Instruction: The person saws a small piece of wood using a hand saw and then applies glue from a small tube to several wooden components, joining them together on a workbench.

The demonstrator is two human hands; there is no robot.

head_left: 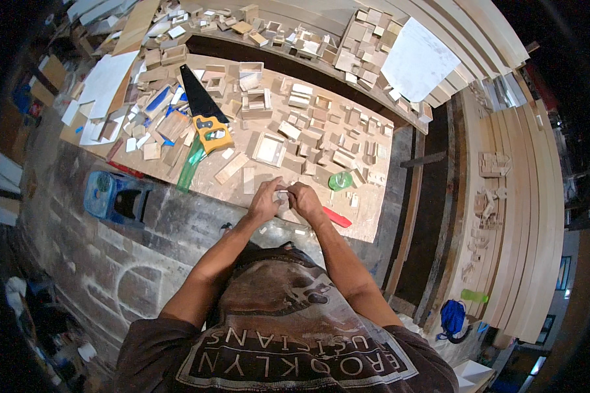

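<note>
At the near edge of the wooden worktable (pixel 233 193), my left hand (pixel 265 202) and my right hand (pixel 306 203) meet with fingers closed. Between the fingertips is a small pale piece (pixel 282 195), probably wood; its exact shape is partly covered by my fingers. Just beyond my left hand lie a short flat strip (pixel 248 179) and a wider wooden slat (pixel 231 168). A red flat tool or handle (pixel 336 217) rests to the right of my right hand. Past it sits a round green tape-like roll or dish (pixel 339 181).
Several small wooden boxes (pixel 257 101) and blocks cover the table. A handsaw (pixel 210 124) with a yellow handle lies left of centre, beside a green translucent strip (pixel 190 165). A blue plastic stool (pixel 105 196) stands on the floor at left. Long boards (pixel 524 216) are stacked at right.
</note>
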